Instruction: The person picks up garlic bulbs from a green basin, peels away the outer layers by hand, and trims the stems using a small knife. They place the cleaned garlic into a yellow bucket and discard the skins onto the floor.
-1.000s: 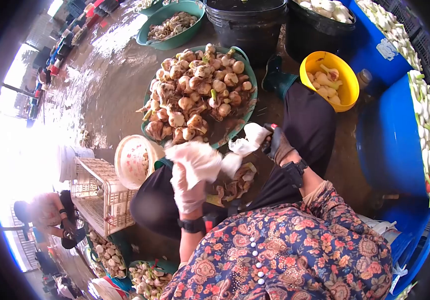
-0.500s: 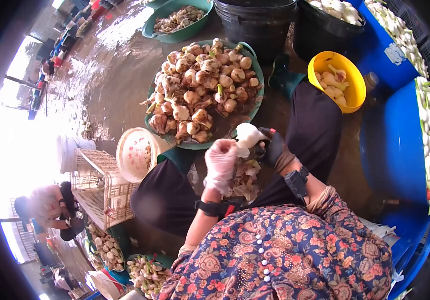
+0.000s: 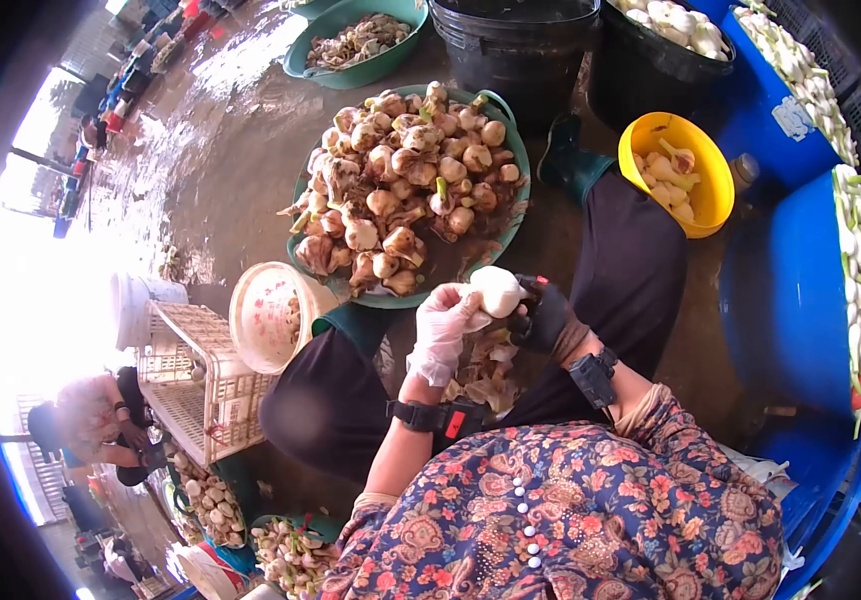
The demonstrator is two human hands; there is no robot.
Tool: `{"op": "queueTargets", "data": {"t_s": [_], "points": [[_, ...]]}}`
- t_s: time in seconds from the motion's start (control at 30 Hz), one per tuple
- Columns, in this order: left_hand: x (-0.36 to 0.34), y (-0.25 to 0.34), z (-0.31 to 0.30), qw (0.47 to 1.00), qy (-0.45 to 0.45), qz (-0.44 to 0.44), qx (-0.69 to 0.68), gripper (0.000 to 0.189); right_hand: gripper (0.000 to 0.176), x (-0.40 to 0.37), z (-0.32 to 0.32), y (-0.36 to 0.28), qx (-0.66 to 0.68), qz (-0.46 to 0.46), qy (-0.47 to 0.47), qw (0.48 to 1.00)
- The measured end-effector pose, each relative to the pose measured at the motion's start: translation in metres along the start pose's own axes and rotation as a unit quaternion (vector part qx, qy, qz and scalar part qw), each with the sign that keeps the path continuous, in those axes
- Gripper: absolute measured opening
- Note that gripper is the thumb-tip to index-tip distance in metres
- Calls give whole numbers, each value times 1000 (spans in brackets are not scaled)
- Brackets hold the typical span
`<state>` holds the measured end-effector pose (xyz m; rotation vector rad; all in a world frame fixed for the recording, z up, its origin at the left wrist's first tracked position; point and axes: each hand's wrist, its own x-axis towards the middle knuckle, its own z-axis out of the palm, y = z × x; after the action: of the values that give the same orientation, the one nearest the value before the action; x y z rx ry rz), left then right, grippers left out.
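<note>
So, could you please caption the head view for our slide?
White bulb held between left grip and right grip, near a green basin heaped with brownish bulbs.

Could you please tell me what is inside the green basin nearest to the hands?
The basin holds heaped brownish garlic, some with stems. A dark patch without bulbs shows at its near right. The heap covers the rest of the bottom.

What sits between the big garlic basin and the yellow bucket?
Head view: a dark green boot stands between the basin and the yellow bucket. A strip of brown floor shows between basin and boot.
</note>
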<state>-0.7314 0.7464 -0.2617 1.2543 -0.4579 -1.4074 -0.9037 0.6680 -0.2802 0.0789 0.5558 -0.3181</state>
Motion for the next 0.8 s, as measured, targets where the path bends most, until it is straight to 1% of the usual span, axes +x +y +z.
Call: {"op": "queueTargets", "data": {"t_s": [0.07,0.1,0.13,0.17,0.2,0.23,0.27,0.3,0.33,0.37,0.4,0.43,0.47,0.5,0.53,0.57,0.6,0.67,0.7,0.73,0.8], "points": [[-7,8,6,998,-19,5,-61,13,32,0,-3,-3,-42,-29,42,998],[-17,19,8,993,-45,32,-104,11,29,14,-21,-9,-87,-56,106,989],[-25,31,7,986,-71,65,-139,9,28,13,-20,-9,-126,-100,145,976],[-31,45,-1,992,-111,32,-48,9,27,10,-19,-7,-164,-142,184,959],[-35,57,-4,988,-151,1,41,10,27,10,-18,-8,-205,-183,220,936],[-36,70,3,961,-192,-95,173,17,28,12,-17,-13,-239,-177,248,922],[-18,46,-12,918,-262,-23,297,21,29,13,-14,-19,-284,-168,256,908],[-4,35,-21,855,-206,28,475,22,29,10,0,-31,-330,-161,263,892],[10,36,-24,757,-143,78,633,23,30,9,13,-45,-373,-155,269,874],[28,41,-25,808,-99,22,581,24,31,9,20,-65,-355,-225,217,881],[49,46,-28,824,-97,3,557,27,32,10,30,-87,-333,-293,164,881],[61,64,-17,786,-68,8,615,29,34,5,57,-110,-210,-331,65,918],[84,63,-20,766,-29,54,639,34,35,-10,88,-126,-82,-358,-35,930],[104,68,-12,808,43,55,585,35,36,-34,122,-132,-107,-348,-70,929],[129,49,-13,743,221,222,591,36,38,-48,145,-138,-132,-337,-105,926],[158,38,-19,741,219,253,582,33,40,-36,133,-147,-192,-359,-99,908],[182,33,-22,739,217,283,572,31,41,-24,122,-146,-283,-362,-42,887],[203,27,-27,818,134,152,539,31,42,-2,96,-128,-451,-353,79,816],[208,25,-26,847,89,84,517,31,43,10,82,-117,-492,-314,123,803],[205,23,-19,883,87,85,452,31,45,24,68,-106,-529,-273,166,786],[178,16,-4,940,86,77,321,30,43,54,37,-75,-608,-445,204,625]]}}
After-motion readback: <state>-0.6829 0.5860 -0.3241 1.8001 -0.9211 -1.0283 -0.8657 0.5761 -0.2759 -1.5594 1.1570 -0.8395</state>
